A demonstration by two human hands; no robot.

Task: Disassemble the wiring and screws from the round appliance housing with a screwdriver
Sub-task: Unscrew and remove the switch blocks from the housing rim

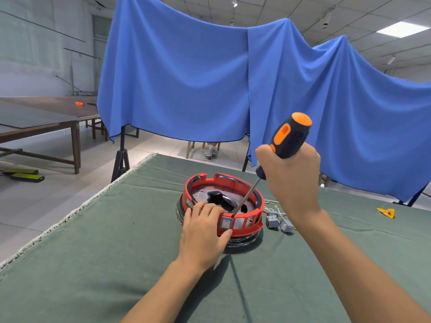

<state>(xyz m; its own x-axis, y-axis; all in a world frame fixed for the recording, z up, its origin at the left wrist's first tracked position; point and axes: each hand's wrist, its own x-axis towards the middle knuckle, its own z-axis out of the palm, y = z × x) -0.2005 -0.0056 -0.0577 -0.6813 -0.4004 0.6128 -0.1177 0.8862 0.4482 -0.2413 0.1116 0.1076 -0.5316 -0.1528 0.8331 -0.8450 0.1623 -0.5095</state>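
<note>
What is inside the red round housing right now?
Inside the red housing: a metal plate, a black part and the screwdriver shaft. The left hand hides the near-left interior.

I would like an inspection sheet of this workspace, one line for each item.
Surface: green cloth covers the table.
Job's things: red round housing on the cloth; screwdriver tip at its near inner rim.
Clutter: grey connectors right of the housing; yellow scrap far right.
Hands: left hand grips the housing rim; right hand grips the screwdriver handle.
Cables: thin wires by the connectors.
Surroundings: blue drape; wooden table at left.
</note>
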